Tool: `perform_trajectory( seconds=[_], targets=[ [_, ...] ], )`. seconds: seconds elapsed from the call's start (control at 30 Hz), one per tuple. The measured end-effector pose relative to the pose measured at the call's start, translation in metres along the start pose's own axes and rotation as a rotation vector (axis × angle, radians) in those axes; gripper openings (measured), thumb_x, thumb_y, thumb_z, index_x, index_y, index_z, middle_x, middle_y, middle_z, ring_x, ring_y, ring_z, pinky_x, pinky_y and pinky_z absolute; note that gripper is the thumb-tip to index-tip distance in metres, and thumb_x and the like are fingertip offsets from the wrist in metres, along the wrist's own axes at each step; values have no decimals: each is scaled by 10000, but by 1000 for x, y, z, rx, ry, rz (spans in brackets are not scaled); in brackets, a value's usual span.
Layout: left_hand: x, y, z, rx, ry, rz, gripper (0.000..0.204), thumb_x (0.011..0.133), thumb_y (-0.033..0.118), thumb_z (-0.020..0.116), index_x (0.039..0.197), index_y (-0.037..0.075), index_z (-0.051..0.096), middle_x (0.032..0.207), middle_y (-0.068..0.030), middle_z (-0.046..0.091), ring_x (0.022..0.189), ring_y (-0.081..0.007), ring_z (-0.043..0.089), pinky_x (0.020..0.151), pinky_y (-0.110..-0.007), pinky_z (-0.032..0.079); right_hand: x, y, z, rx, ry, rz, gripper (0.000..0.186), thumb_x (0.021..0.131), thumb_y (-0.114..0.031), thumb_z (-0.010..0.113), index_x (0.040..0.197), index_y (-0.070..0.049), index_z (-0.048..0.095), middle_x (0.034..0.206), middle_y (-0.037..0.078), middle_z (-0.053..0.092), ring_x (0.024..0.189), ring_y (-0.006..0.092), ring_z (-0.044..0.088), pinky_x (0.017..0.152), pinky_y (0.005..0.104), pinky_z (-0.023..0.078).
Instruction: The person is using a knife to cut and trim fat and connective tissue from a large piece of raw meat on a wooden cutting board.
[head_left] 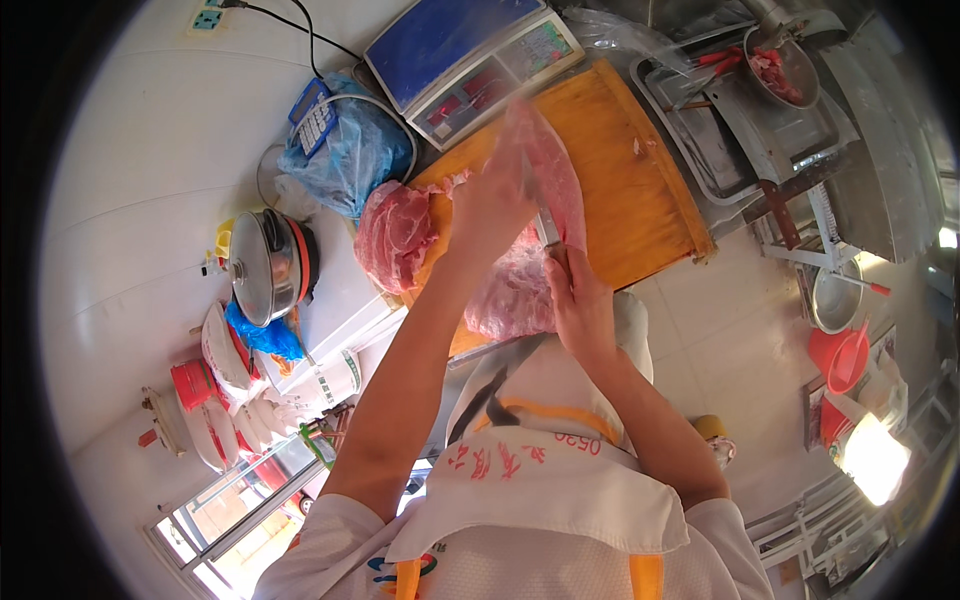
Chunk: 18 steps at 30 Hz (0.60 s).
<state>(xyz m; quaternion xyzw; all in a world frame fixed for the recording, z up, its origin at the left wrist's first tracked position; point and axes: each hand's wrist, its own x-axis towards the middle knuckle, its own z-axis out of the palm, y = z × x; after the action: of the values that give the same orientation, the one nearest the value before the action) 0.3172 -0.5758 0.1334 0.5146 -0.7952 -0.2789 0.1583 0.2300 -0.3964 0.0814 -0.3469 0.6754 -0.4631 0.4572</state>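
A large slab of raw meat [560,170] lies across the wooden cutting board [625,150], its pale, fatty near end hanging by the board's front edge. My left hand [490,210] is on the slab's far part, closed on the meat; its fingertips are blurred. In my right hand [582,305] is a knife [546,228], gripped by the handle, with its blade pointing away from me against the meat beside my left hand. Part of the blade is hidden or smeared. Another lump of raw meat [395,235] rests at the board's left edge.
Behind the board stands a scale [450,50]. Left of it are a blue plastic bag [350,150], a calculator [313,118] and a lidded pot [265,265]. To the right are metal trays [690,130] and a bowl with red meat pieces [785,75].
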Motion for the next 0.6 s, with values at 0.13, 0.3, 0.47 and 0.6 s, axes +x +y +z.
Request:
perform_trajectory(
  seconds=[0.13,0.3,0.47,0.6],
  targets=[
    [-9,-6,-2,-17,31,-37,251,761,102,783,690,-13,571,606,-50,558,604,-128,532,605,-347,463,-22,13,4,-2,41,-92,141,1136,-166,611,1184,-34,615,843,205,657,693,378,642,639,450,526],
    [-20,0,1,-35,117,-102,228,767,104,780,701,-19,600,600,-55,570,582,-131,519,588,-349,463,0,9,1,-124,-30,-64,233,1129,-229,611,1270,-44,591,929,256,731,814,509,707,674,558,558],
    [-28,-2,-2,-69,163,-175,202,770,106,775,717,-21,627,607,-69,586,582,-136,522,584,-353,462,-30,23,-9,-178,-77,-133,229,1126,-220,613,1254,-31,591,970,247,743,858,504,710,685,564,558],
    [-36,3,-1,-175,180,-299,214,783,119,784,722,-20,634,612,-73,585,592,-133,522,588,-352,460,-17,14,-14,-194,-33,-212,142,1124,-143,643,1190,-22,609,902,204,704,731,432,671,643,457,535]
  ],
)
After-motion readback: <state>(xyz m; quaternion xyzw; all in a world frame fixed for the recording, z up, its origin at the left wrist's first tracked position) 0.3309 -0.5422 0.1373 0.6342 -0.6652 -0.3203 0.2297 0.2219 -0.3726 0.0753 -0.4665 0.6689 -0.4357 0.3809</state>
